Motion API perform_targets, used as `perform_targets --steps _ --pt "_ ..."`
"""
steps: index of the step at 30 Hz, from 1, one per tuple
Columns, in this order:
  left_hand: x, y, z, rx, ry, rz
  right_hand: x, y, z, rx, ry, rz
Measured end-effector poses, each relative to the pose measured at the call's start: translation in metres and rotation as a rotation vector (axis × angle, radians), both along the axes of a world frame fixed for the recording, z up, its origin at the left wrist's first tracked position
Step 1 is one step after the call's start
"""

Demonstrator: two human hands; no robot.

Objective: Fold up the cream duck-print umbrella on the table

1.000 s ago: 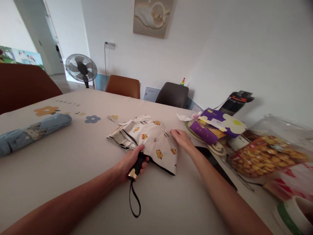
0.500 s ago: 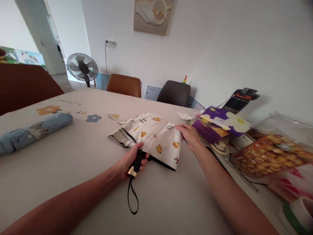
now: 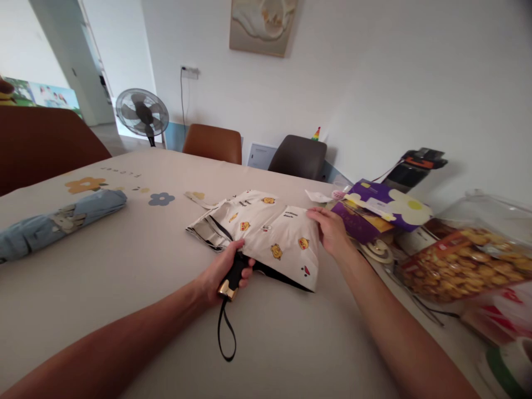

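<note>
A white folding umbrella [image 3: 257, 227] with yellow cartoon prints lies collapsed on the table, its cloth loose and spread in folds. My left hand [image 3: 230, 271] is wrapped round its black handle, which has a gold end and a black wrist loop [image 3: 226, 332] hanging toward me. At the right edge of the cloth, my right hand [image 3: 327, 226] pinches a fold between thumb and fingers. The umbrella's pale strap [image 3: 198, 201] trails off to the far left of the cloth. Black lining shows under the near edge.
A rolled blue umbrella [image 3: 66, 221] lies at the left of the table [image 3: 166, 299]. Along the right side stand a purple box [image 3: 382, 202], a dark bottle [image 3: 413, 169], a bag of snacks [image 3: 465, 263] and a roll of tape [image 3: 505, 366]. Chairs and a fan [image 3: 143, 113] are beyond.
My right hand has moved slightly to the right, drawing the cloth's fold outward so more of the print shows. My left hand keeps its grip on the handle. The view has shifted a little.
</note>
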State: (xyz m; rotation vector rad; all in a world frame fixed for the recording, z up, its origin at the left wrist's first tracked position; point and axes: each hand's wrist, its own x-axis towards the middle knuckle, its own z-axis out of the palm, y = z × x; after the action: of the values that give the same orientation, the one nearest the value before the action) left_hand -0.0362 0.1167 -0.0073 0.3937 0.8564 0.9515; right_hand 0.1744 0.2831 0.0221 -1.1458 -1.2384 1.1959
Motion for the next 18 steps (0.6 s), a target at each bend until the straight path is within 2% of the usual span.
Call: perform_targets --steps 3,5,11,16,18 --pt "-0.001 0.000 0.002 0.006 -0.040 0.010 0.001 0.006 -0.004 -0.056 0.177 -0.003" --pt "-0.003 0.001 0.004 0.018 -0.082 0.017 0.000 0.005 -0.005 -0.108 0.208 0.045" --pt "-0.015 0.006 0.012 0.056 -0.163 0.036 -0.005 -0.006 -0.009 -0.315 0.035 0.294" --pt "-0.021 0.008 0.010 0.048 -0.201 0.074 -0.017 -0.019 -0.015 -0.399 -0.068 0.408" --pt "-0.022 0.009 0.008 0.045 -0.211 0.063 -0.023 -0.026 -0.013 -0.413 -0.065 0.426"
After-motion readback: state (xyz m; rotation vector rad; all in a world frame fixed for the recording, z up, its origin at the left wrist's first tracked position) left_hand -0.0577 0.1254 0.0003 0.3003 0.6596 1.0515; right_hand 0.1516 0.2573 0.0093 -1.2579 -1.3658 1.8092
